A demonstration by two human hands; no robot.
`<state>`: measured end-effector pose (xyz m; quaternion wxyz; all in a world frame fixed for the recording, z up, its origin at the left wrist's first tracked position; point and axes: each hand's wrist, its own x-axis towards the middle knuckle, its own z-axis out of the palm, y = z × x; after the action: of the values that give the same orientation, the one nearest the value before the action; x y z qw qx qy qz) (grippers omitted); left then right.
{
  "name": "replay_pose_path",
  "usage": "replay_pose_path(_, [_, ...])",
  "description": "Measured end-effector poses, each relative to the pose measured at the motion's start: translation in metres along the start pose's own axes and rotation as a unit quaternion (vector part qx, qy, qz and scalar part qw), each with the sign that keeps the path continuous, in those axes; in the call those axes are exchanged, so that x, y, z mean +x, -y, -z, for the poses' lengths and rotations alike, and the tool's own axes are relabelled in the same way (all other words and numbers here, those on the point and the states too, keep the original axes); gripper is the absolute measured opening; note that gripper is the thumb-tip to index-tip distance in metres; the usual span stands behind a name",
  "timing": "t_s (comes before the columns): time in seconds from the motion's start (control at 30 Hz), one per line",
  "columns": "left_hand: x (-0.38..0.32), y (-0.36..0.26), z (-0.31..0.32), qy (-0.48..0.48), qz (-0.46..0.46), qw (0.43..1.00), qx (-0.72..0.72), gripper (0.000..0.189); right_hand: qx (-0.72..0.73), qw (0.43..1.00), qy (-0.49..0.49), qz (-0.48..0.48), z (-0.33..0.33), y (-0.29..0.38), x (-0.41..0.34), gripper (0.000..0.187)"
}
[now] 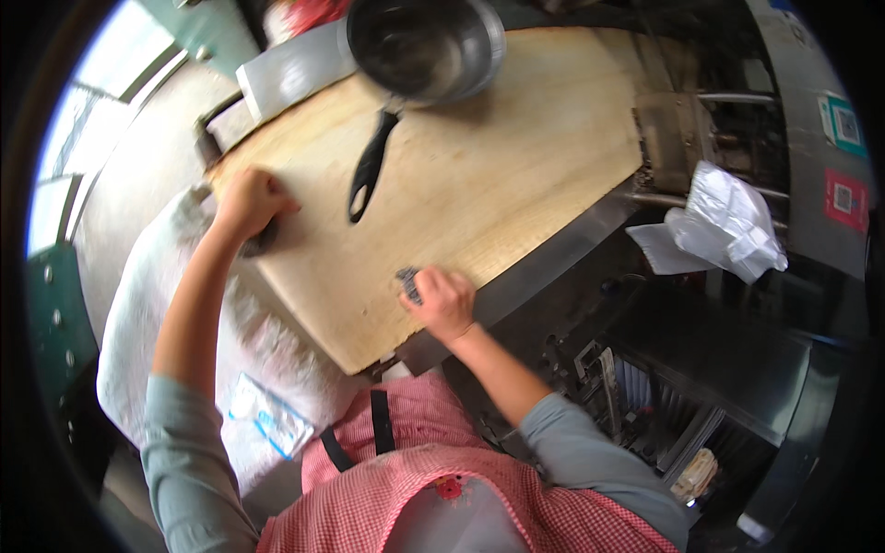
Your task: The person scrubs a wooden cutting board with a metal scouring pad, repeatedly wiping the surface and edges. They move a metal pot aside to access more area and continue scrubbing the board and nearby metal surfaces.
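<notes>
My right hand (442, 297) is closed around a grey scouring pad (410, 285), which rests on the wooden board (470, 186) near its front edge. At the board's left edge is my left hand (252, 200), fingers curled; a dark object (261, 238) lies beneath it, partly hidden, and I cannot tell whether the hand grips it. A metal pot (425, 48) stands at the far side of the board, its black handle (372, 166) pointing towards me.
A large white sack (159, 290) bulges at the left, with a small clear packet (269, 415) on it. Beyond the board's far left edge is a silvery box-like object (297, 69). Crumpled plastic bags (726, 221) hang at the right, above a dark metal appliance (712, 352).
</notes>
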<state>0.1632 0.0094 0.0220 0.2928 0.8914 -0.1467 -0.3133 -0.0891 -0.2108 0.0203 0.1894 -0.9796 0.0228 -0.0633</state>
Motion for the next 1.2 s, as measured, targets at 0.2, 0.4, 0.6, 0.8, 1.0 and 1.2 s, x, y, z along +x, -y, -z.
replay_pose_path(0.2, [-0.005,-0.005,-0.005,-0.018,0.070,0.997,-0.038,0.015,-0.178,0.912,-0.083,-0.361,0.089,-0.252,0.110,0.032])
replay_pose_path(0.4, [-0.011,-0.006,0.000,-0.019,0.157,0.986,-0.059,0.020,-0.272,0.838,-0.168,-0.442,0.123,-0.415,0.161,0.035])
replay_pose_path(0.6, [-0.005,-0.022,0.002,-0.031,0.193,0.981,-0.014,0.020,-0.159,0.884,-0.185,-0.400,0.102,-0.403,0.248,0.033])
replay_pose_path(0.8, [-0.009,-0.016,0.001,-0.039,0.220,0.975,0.017,0.019,-0.127,0.929,-0.150,-0.312,0.115,-0.401,0.224,0.024])
replay_pose_path(1.0, [0.000,-0.025,0.004,-0.011,0.221,0.975,0.003,0.018,-0.184,0.886,-0.208,-0.371,0.111,-0.446,0.153,0.027])
replay_pose_path(1.2, [0.005,-0.035,0.004,-0.014,0.230,0.973,0.006,0.019,-0.109,0.952,-0.237,-0.160,0.112,-0.423,0.239,0.037])
